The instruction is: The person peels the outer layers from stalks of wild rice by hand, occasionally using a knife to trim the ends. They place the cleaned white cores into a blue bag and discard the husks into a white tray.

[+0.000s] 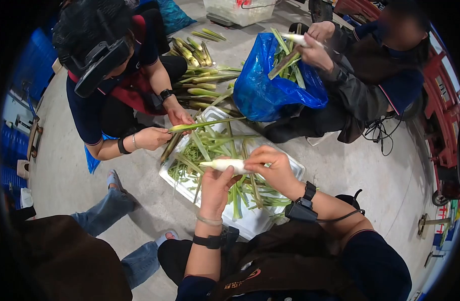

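In the head view, a peeled white stalk is being held above a peel-filled white tray — its body gripped by the left fingers, its thick end being pinched by the right fingers.

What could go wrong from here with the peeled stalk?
The smooth, white peeled stalk might slip from the left hand and right hand into the green leaf scraps below. The co-worker's long green stalk, close beyond, could knock it.
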A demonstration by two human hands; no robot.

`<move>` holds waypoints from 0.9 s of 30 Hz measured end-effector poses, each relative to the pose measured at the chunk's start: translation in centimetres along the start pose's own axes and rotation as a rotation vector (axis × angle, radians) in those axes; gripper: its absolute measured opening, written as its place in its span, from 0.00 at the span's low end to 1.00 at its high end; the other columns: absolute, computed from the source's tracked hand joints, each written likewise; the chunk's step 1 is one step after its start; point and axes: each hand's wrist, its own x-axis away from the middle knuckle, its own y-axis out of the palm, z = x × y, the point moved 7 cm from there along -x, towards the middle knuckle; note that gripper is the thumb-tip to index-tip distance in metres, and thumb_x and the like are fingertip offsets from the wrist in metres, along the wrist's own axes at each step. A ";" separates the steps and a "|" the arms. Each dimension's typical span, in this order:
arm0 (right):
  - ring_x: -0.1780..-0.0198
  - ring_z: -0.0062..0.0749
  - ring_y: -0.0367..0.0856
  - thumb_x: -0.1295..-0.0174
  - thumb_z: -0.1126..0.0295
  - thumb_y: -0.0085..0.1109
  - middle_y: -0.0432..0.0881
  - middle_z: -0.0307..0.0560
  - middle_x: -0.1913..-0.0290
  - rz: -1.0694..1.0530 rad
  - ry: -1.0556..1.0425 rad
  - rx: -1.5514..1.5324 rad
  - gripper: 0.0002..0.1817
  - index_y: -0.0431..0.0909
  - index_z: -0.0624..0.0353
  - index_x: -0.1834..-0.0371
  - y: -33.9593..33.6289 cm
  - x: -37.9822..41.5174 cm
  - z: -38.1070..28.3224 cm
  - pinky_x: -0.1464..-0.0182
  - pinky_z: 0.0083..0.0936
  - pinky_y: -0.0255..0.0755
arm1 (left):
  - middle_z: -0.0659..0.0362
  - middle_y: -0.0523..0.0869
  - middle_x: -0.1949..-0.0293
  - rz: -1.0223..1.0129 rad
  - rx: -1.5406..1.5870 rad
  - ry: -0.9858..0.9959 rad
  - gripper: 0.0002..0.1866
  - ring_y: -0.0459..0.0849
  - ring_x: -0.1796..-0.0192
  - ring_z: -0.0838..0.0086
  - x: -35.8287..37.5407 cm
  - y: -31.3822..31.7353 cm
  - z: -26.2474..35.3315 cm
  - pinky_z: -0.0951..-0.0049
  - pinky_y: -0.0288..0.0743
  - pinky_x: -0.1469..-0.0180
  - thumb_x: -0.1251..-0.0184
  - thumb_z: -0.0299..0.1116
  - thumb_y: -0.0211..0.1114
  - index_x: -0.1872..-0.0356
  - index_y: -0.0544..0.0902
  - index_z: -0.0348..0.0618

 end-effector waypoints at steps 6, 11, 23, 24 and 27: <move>0.66 0.31 0.78 0.45 0.74 0.66 0.79 0.42 0.68 0.013 0.002 0.153 0.06 0.80 0.61 0.67 -0.7 -0.7 -0.5 0.64 0.24 0.71 | 0.57 0.80 0.52 -0.015 0.049 -0.019 0.14 0.81 0.52 0.72 -0.2 -0.2 -0.4 0.65 0.81 0.51 0.31 0.30 0.60 0.47 0.74 0.43; 0.65 0.30 0.78 0.42 0.71 0.64 0.79 0.41 0.68 0.009 0.315 -0.195 0.08 0.80 0.61 0.62 -0.7 -1.1 2.9 0.64 0.23 0.71 | 0.57 0.81 0.54 -0.001 0.078 0.001 0.14 0.81 0.53 0.72 -0.3 -0.5 0.4 0.65 0.80 0.52 0.30 0.33 0.59 0.47 0.74 0.43; 0.63 0.25 0.79 0.52 0.75 0.73 0.80 0.42 0.65 -0.131 0.111 0.080 0.13 0.82 0.62 0.63 0.7 -0.5 0.9 0.63 0.19 0.72 | 0.54 0.81 0.49 -0.022 -0.089 0.021 0.13 0.82 0.50 0.70 -0.6 -0.4 0.0 0.68 0.80 0.48 0.31 0.27 0.59 0.48 0.73 0.41; 0.64 0.19 0.78 0.51 0.76 0.73 0.80 0.38 0.66 -0.161 0.226 -0.005 0.11 0.80 0.61 0.67 0.9 -0.3 2.0 0.63 0.17 0.72 | 0.56 0.83 0.52 -0.003 -0.096 0.021 0.13 0.82 0.53 0.74 -0.6 -0.3 0.1 0.76 0.79 0.54 0.33 0.27 0.61 0.49 0.74 0.39; 0.65 0.14 0.76 0.50 0.77 0.72 0.79 0.34 0.68 -0.299 0.483 -0.360 0.10 0.77 0.59 0.69 1.7 0.3 4.3 0.63 0.15 0.71 | 0.54 0.82 0.50 -0.094 -0.136 0.013 0.15 0.82 0.50 0.71 -0.6 0.0 0.2 0.69 0.80 0.50 0.33 0.27 0.60 0.46 0.73 0.38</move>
